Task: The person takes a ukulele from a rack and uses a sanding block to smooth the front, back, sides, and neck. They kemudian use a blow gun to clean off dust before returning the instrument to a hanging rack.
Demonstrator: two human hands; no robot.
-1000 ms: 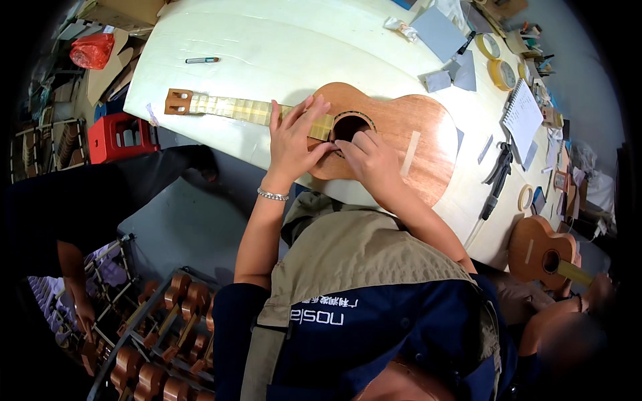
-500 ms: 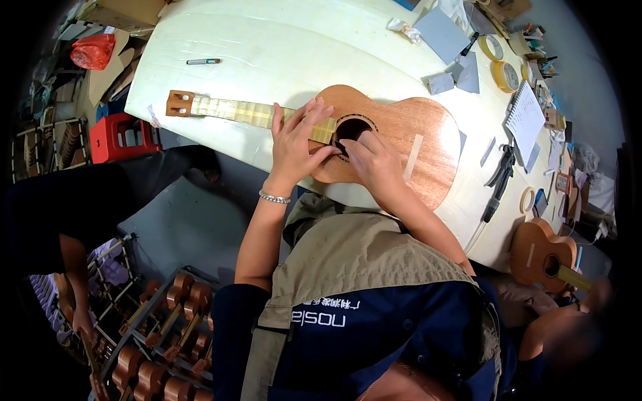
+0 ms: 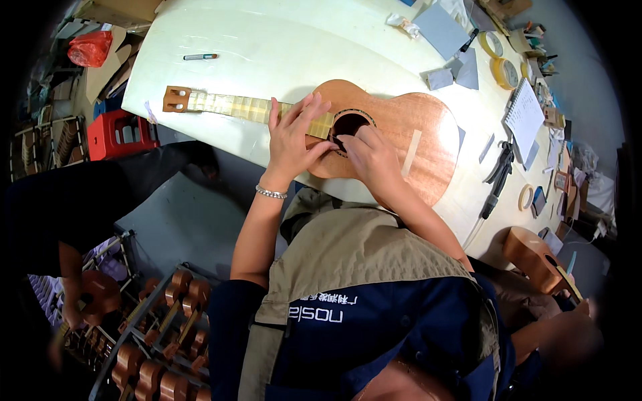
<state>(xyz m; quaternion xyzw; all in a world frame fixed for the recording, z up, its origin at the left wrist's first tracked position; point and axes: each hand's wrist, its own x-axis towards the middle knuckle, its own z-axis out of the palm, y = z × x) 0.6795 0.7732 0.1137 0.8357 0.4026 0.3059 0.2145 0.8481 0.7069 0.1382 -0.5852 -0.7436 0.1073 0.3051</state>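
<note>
A brown ukulele (image 3: 428,127) lies flat on the white table (image 3: 267,47), its neck pointing left and covered in pale tape, and a strip of tape on its body. My left hand (image 3: 294,137) presses on the neck where it meets the body, fingers spread. My right hand (image 3: 371,157) rests on the body at the round sound hole (image 3: 349,123), fingertips at its edge. Whether the right fingers pinch anything is hidden.
A marker (image 3: 200,57) lies at the table's far left. Grey sheets (image 3: 441,30), tape rolls (image 3: 505,70), a notepad (image 3: 525,113) and a black tool (image 3: 498,177) crowd the right side. A second ukulele (image 3: 535,257) sits lower right. Another person (image 3: 73,200) stands left by racks of ukulele bodies (image 3: 160,334).
Both hands stay at the neck joint and sound hole with only slight finger shifts. The ukulele has not moved.
</note>
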